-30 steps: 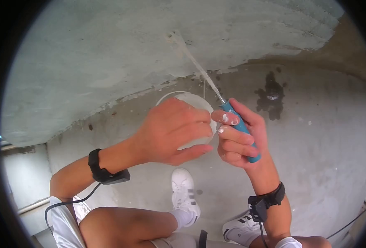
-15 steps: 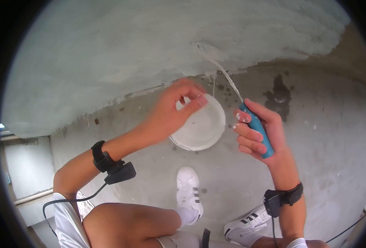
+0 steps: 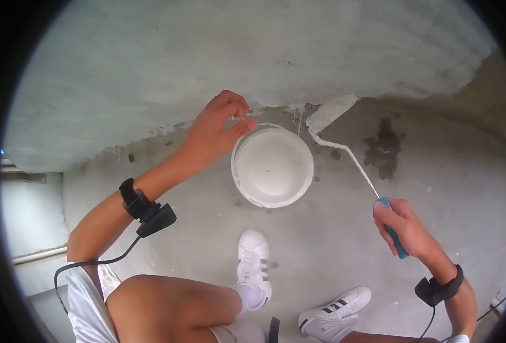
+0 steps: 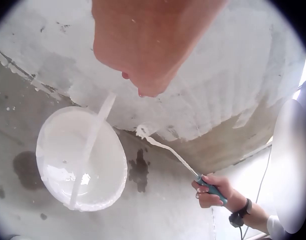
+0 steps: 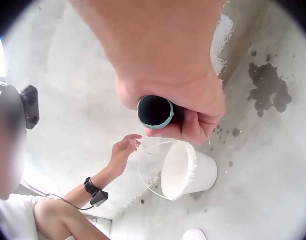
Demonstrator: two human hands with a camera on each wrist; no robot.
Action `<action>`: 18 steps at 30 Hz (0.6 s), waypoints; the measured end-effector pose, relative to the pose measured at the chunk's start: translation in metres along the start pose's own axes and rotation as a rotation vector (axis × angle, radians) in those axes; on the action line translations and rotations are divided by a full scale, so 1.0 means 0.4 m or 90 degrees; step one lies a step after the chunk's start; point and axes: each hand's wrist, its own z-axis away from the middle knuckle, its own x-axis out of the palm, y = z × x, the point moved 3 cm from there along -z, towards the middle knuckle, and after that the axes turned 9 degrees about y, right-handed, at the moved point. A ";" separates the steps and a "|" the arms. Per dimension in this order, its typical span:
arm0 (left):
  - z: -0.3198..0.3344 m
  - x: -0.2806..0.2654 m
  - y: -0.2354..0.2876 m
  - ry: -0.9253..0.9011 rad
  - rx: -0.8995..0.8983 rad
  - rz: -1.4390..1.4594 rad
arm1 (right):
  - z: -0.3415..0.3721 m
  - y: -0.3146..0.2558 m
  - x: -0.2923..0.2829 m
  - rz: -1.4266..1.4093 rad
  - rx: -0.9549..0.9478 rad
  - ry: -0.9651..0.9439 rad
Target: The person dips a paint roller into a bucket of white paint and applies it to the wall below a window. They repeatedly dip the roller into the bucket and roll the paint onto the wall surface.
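Observation:
My right hand (image 3: 406,227) grips the blue handle (image 3: 397,246) of a small paint roller. Its bent, paint-coated rod leads to the white roller sleeve (image 3: 333,113), which lies across the foot of the wall in the head view, right of the bucket. A white bucket (image 5: 202,174) of white paint (image 3: 273,166) stands on the floor between the hands. My left hand (image 3: 214,134) hovers at its upper left rim, fingers loosely bent, with nothing seen in them. The bucket's thin bail (image 5: 140,172) stands raised, close below those fingertips in the right wrist view.
The wall (image 3: 207,51) carries patchy pale paint down to a ragged lower edge. A dark wet stain (image 3: 384,148) marks the grey floor right of the bucket. Two white shoes (image 3: 253,266) stand below it, and cables hang from both wrist cameras.
My right hand has moved right and toward the body, bringing the roller down the wall to its foot. The left hand has drawn left from over the bucket, uncovering the paint.

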 end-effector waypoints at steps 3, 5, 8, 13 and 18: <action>0.002 0.007 -0.012 -0.007 0.038 -0.050 | 0.025 0.011 0.020 0.021 0.060 -0.055; 0.005 0.000 -0.019 -0.013 0.074 -0.061 | 0.061 -0.010 0.029 0.064 0.119 -0.087; 0.010 -0.007 0.015 0.016 0.047 0.006 | 0.102 -0.065 0.064 0.152 0.186 -0.123; 0.004 0.011 -0.020 -0.082 -0.134 0.236 | 0.080 -0.063 0.117 0.209 0.122 -0.165; 0.004 0.018 -0.025 -0.093 -0.169 0.276 | 0.081 -0.064 0.124 0.159 0.158 -0.169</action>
